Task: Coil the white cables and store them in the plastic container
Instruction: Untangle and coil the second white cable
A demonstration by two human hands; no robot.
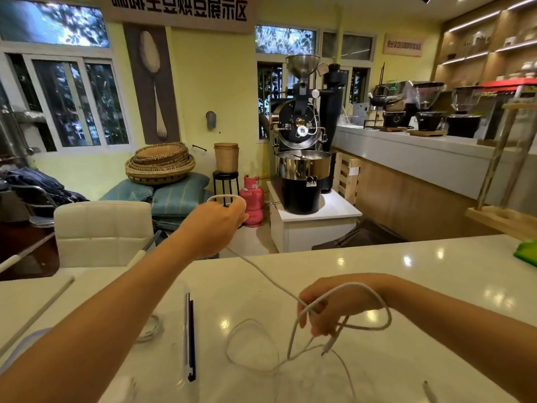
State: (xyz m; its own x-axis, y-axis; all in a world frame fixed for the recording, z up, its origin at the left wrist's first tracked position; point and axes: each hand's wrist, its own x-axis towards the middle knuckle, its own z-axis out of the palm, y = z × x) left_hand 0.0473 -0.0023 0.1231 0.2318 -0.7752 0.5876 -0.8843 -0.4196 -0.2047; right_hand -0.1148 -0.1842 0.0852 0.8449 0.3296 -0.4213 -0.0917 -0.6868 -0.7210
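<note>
Left grip (215, 221), raised beyond the desk (436, 263) edge, is closed on one cable (353, 284) loop. Right grip (328, 309), above the desk, holds further loops; slack lies on the desk.

white cable (270, 282), pink gas cylinder (253, 203)

Wall banner (177, 10) reading "生豆烘豆展示区" (start cropped); smaller far sign (403, 45) illegible.

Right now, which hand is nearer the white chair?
Left. The left hand is past the table edge, just right of the white chair; the right hand is over the table, farther right. Both grip white cable.
</note>
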